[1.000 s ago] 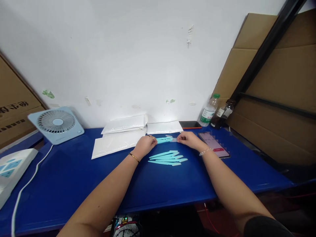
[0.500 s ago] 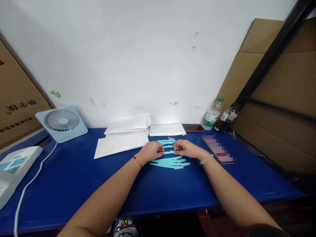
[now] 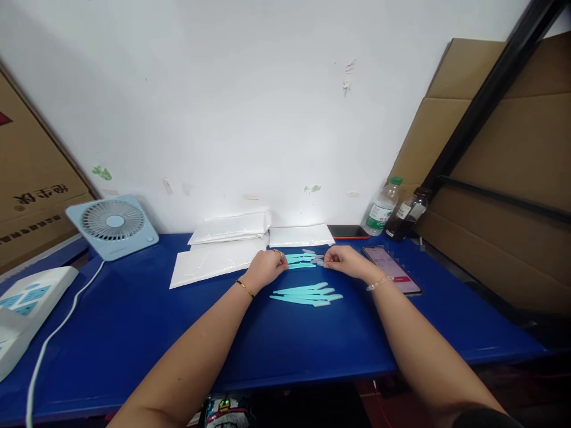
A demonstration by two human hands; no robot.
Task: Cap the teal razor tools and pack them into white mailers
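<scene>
My left hand (image 3: 266, 267) pinches the handle end of a turquoise eyebrow razor (image 3: 302, 266) at the middle of the table. At the pale blade end, my right hand (image 3: 347, 261) is closed in a pinch; its fingertips partly hide what they grip. Just beyond, several more razors (image 3: 297, 258) lie side by side with their pale ends to the right. Nearer to me, a fanned group of turquoise razors (image 3: 303, 293) rests on the blue table (image 3: 312, 345), apart from both hands.
White padded packets (image 3: 223, 261) lie at the back left, another packet (image 3: 301, 235) behind my hands. A phone (image 3: 392, 270) sits by my right wrist, a dark orange-edged phone (image 3: 348, 231) at the wall. Bottles (image 3: 382, 208) stand back right; a fan (image 3: 113, 226) and white tray (image 3: 44, 303) are left.
Both hands have moved slightly away from me with the razor, towards the far row. The gap between my hands has widened, and the near fan of razors stays put.
</scene>
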